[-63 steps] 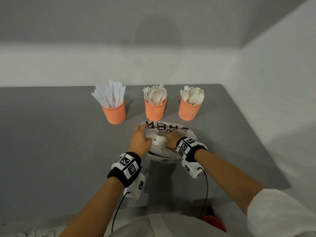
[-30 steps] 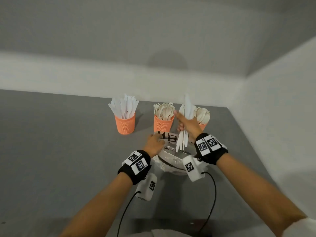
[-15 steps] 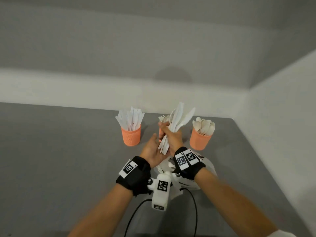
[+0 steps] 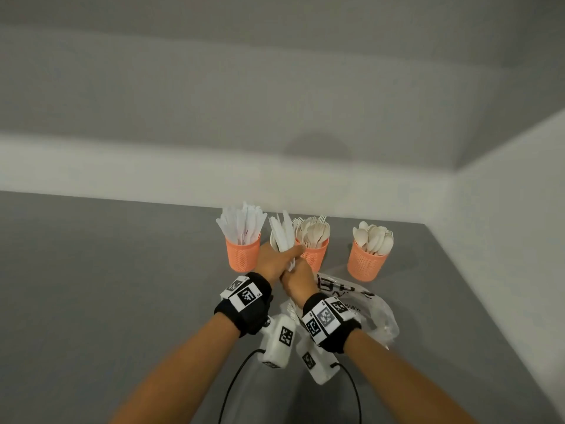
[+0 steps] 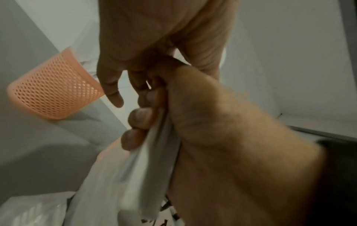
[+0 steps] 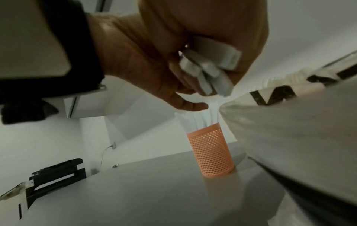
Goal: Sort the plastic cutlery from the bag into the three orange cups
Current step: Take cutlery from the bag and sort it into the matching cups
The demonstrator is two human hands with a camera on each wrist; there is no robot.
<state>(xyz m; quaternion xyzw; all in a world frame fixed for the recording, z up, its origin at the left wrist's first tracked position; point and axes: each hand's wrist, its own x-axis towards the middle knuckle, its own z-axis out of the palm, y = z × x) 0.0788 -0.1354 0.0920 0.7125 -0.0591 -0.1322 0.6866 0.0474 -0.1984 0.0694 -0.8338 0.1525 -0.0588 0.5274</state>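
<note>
A bundle of white plastic knives (image 4: 282,232) stands upright in the air between the left orange cup (image 4: 243,254), full of knives, and the middle orange cup (image 4: 315,257), which holds forks. Both hands hold the bundle. My left hand (image 4: 270,263) wraps its upper part, and my right hand (image 4: 298,281) grips the handles (image 5: 154,160) just below. The handle ends (image 6: 210,70) stick out under the fist. The right orange cup (image 4: 367,263) holds spoons. The clear printed bag (image 4: 363,304) lies crumpled on the table under my right wrist.
The grey table (image 4: 122,286) runs wide to the left, and its right edge meets a white wall (image 4: 504,240). Cables from the wrist cameras hang near the front. A dark device (image 6: 56,175) sits beyond the far left table edge.
My right hand pulled the knife bundle out of the bag and carried it left, toward the knife cup. My left hand let go of the bag and closed on the bundle.
</note>
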